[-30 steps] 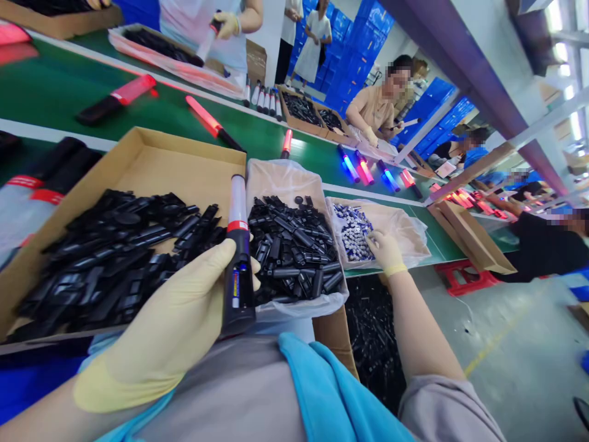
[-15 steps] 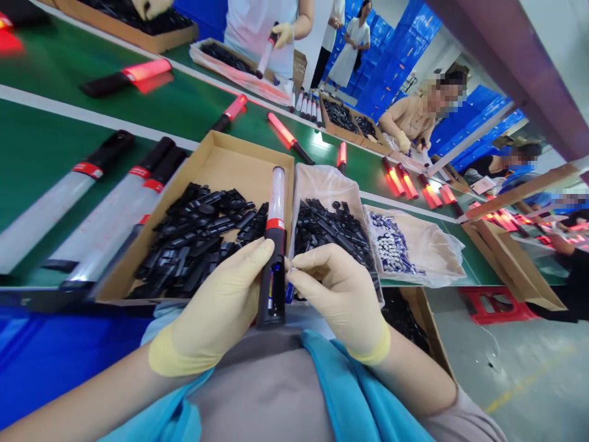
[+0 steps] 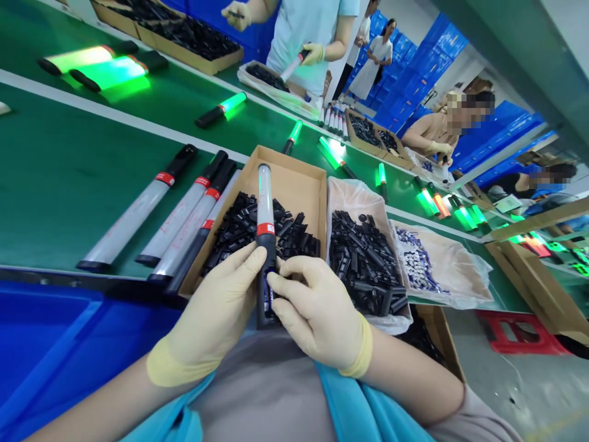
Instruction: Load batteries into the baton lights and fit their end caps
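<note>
My left hand (image 3: 216,307), in a cream glove, is wrapped round the black handle of a light baton (image 3: 265,212) with a red band and a clear tube, held upright over my lap. My right hand (image 3: 317,313), also gloved, presses its fingers against the open side of the handle, where a blue battery shows. Behind the baton stands a cardboard box (image 3: 299,178) of black plastic parts. To its right a bag-lined tray (image 3: 354,196) holds more black parts. Farther right a bag (image 3: 455,270) holds several blue-and-white batteries.
Three unlit batons (image 3: 138,215) lie on the green belt (image 3: 59,178) to the left. Green-lit batons (image 3: 101,70) lie on the far belt. Other workers in gloves stand and sit beyond it. A blue bin (image 3: 55,344) is at my left, a red stool (image 3: 515,325) on the floor right.
My right hand came back from the battery bag and now presses on the baton's handle. The view swung left. The batons on the belt switched from red to green.
</note>
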Available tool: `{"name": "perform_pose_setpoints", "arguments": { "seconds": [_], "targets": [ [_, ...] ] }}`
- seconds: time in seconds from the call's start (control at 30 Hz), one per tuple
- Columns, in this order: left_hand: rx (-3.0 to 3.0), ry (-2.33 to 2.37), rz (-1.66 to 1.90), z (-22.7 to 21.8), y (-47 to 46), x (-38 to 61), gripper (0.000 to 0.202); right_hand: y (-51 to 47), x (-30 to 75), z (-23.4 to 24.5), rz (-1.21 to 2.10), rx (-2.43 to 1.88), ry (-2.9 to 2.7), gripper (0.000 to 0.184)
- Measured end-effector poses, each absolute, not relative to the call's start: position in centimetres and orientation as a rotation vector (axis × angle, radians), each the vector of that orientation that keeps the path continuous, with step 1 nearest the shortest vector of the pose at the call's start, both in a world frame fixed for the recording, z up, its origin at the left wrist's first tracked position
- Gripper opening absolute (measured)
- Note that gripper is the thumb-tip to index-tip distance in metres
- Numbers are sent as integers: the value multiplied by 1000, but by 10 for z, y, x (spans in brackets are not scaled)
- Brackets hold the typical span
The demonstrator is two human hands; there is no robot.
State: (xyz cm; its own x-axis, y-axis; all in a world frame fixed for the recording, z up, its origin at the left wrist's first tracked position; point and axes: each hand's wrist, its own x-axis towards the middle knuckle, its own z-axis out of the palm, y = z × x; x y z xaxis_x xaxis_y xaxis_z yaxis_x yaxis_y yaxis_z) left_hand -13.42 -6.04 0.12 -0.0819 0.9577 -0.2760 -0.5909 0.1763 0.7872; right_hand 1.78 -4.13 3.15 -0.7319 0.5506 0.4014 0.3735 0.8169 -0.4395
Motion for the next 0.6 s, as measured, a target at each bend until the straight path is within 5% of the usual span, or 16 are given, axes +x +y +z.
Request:
{"name": "perform_pose_setpoints", "arguments": {
  "seconds": [0.13,0.27,0.6],
  "targets": [
    [421,974,1424,5,-58,-145,29,-14,18,33,399,-586,-2576,33],
    [361,1037,1507,11,-56,-158,26,73,17,27,163,-1025,-2794,42],
    [181,982,1503,19,-60,-157,21,162,-17,-7,104,-1169,-3215,36]
  ]
}}
